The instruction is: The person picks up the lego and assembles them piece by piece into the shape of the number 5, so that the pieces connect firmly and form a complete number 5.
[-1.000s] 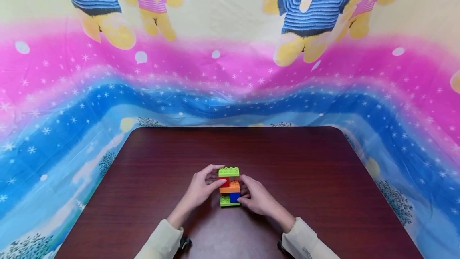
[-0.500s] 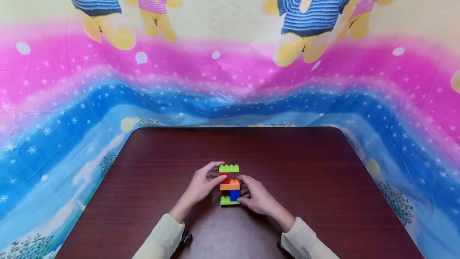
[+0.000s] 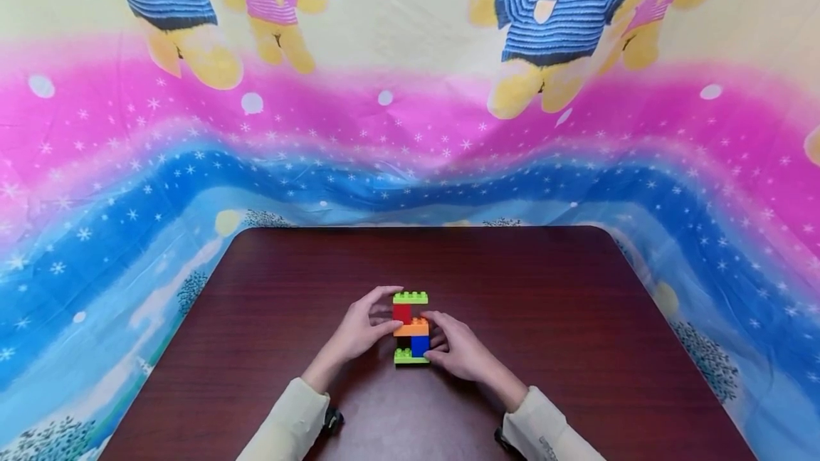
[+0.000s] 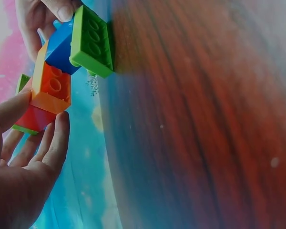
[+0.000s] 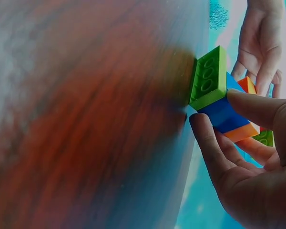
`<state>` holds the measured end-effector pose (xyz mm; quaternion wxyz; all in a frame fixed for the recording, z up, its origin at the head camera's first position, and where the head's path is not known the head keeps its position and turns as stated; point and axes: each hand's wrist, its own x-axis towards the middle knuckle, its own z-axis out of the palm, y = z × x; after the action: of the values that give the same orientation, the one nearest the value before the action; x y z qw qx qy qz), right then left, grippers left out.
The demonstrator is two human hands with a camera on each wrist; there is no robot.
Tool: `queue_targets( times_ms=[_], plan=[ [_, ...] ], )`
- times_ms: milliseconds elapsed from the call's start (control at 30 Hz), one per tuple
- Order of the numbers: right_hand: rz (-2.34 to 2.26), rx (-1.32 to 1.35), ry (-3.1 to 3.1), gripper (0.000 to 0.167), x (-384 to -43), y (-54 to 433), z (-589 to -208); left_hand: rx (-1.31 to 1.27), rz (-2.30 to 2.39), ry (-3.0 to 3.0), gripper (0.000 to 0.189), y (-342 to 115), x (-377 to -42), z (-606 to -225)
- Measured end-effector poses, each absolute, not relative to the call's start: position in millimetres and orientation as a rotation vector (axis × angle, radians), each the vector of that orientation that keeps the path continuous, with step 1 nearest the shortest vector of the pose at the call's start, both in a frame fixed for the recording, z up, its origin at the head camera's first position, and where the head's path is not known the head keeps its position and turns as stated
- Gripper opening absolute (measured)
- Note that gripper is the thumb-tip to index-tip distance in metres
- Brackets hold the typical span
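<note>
A tower of toy building blocks stands between my hands in the head view: a light green plate [image 3: 403, 357] at the bottom, a blue block [image 3: 419, 346] on its right side, an orange block [image 3: 410, 331], a red block [image 3: 401, 314] at the left, and another light green plate [image 3: 411, 298] on top. My left hand [image 3: 360, 326] pinches the upper part, thumb by the orange block and fingers behind. My right hand [image 3: 463, 353] grips the blue block low on the right side. Both wrist views show the hollow underside of the bottom plate [image 4: 91, 42], which is off the table.
The dark reddish-brown wooden table [image 3: 525, 283] has rounded far corners. A colourful curtain [image 3: 410, 126] printed with bears and snowflakes hangs behind it and along both sides. Dark bands [image 3: 332, 421] sit at the sleeve cuffs.
The tower has tilted a little, so its front shows more squarely, and has shifted slightly right. My left thumb has slid from the red block down to the orange one. My right hand hardly moves.
</note>
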<state>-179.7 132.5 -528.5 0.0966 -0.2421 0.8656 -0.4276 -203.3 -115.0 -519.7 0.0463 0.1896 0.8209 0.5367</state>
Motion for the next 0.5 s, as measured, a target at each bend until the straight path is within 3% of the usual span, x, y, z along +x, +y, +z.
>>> queue_targets(
  times_ms=[500],
  plan=[
    [-1.297,-0.682,2.530,0.068,-182.5,135.4,-528.4,0.549,1.633,2.535,0.059,-113.1,-210.0,-526.6]
  ],
)
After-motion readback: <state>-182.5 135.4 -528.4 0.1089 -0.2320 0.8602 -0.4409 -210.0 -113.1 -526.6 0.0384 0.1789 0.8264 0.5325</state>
